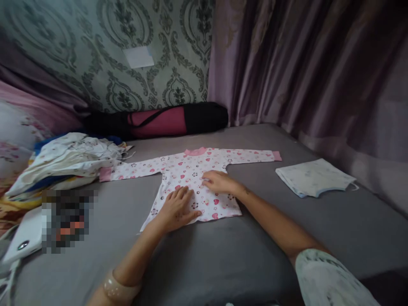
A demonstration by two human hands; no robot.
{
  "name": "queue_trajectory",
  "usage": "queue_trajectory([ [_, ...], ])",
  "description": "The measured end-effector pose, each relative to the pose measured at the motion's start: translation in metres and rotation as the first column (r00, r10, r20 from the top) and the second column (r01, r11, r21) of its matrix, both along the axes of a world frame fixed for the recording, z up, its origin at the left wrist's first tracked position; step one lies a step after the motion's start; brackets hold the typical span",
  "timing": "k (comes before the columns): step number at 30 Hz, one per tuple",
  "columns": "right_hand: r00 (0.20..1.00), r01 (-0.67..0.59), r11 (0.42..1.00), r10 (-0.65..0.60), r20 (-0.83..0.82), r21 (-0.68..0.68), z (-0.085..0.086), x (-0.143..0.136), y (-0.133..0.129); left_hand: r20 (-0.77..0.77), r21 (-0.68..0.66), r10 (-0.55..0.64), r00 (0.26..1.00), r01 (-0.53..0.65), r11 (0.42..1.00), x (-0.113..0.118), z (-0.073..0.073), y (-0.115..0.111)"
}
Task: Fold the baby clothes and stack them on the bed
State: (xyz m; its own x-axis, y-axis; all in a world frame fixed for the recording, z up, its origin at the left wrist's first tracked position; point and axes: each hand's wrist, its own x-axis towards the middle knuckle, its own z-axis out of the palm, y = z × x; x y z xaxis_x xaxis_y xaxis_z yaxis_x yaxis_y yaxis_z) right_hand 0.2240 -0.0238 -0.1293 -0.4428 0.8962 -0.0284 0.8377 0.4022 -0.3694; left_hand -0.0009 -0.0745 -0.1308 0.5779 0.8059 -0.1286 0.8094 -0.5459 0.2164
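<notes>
In the head view, you are having a long-sleeved shirt [193, 173] lying spread across the grey-covered bed [242, 259], its pink collar [195, 151] pointing away from you and both sleeves stretching out sideways. Your left hand [178, 209] is resting palm down on the lower part of the shirt, near the hem, with its fingers apart. Your right hand [220, 182] is touching the cloth higher up and to the right, its fingers curving; you cannot tell from here whether they are pinching the fabric. A bracelet [120, 290] is circling your left wrist.

The shirt's left-hand cuff [105, 174] is lying against a heap of clothes [72, 155]. Nearer you on that side, a white device [25, 238] is lying with a cable [12, 282] coming from it, beside a pixelated patch. Well to the right, a folded pale garment [315, 177] is lying apart from the shirt. Behind, a black-and-red long bag [162, 122] is lying along the patterned wall [79, 51], and purple curtains [255, 63] are hanging at the right.
</notes>
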Motion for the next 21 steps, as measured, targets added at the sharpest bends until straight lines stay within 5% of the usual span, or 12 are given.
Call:
queue_trajectory([
  [5, 0.938, 0.344, 0.923, -0.345, -0.024, 0.171, -0.007, 0.023, 0.052, -0.008, -0.014, 0.026, 1.0, -0.027, 1.0, 0.014, 0.006, 0.02],
  [8, 0.88, 0.468, 0.876, -0.475, 0.033, 0.117, -0.02, 0.032, 0.069, -0.015, -0.061, -0.031, 0.999, 0.03, 0.998, 0.021, 0.003, 0.03],
  [16, 0.891, 0.454, 0.89, -0.454, 0.011, -0.048, -0.022, 0.048, 0.079, -0.053, -0.053, -0.081, 0.995, 0.078, 0.996, 0.043, 0.026, 0.067],
  [21, 0.811, 0.512, 0.855, -0.512, -0.282, -0.081, -0.004, 0.09, 0.091, 0.235, 0.041, -0.09, 0.968, 0.082, 0.996, 0.076, 0.004, 0.11],
])
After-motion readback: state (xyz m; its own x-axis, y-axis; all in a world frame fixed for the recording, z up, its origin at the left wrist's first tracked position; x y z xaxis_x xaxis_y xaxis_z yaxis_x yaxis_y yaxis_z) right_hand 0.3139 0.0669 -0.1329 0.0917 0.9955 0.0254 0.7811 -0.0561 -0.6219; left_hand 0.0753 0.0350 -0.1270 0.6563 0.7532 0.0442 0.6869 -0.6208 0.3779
